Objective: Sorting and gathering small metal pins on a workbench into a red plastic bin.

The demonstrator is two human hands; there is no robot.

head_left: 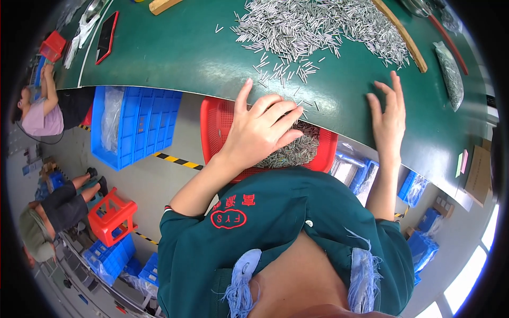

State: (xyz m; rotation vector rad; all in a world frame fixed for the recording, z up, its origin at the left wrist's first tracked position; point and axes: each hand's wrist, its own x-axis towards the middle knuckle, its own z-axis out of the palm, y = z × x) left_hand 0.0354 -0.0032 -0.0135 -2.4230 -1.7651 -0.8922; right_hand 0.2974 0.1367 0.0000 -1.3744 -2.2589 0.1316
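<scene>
A large heap of small silver metal pins point(297, 29) lies on the green table point(175, 58), thinning toward me into loose strays. My left hand point(260, 124) is at the table's near edge, over a red plastic basket point(212, 127). Its fingers are bent but apart, close to a few stray pins, and no held thing shows. Below the edge, the basket contains many more pins point(297, 148), partly covered by that hand. To the right, my right hand point(389, 114) is open at the table edge, fingers spread and pointing away from me.
A wooden bar point(403, 37) borders the heap's right side. Beyond it lies a clear bag of pins point(449, 77). A red-framed phone point(107, 37) rests at the left. Blue crates point(140, 124) and a red stool point(112, 214) stand on the floor; two other people are at the far left.
</scene>
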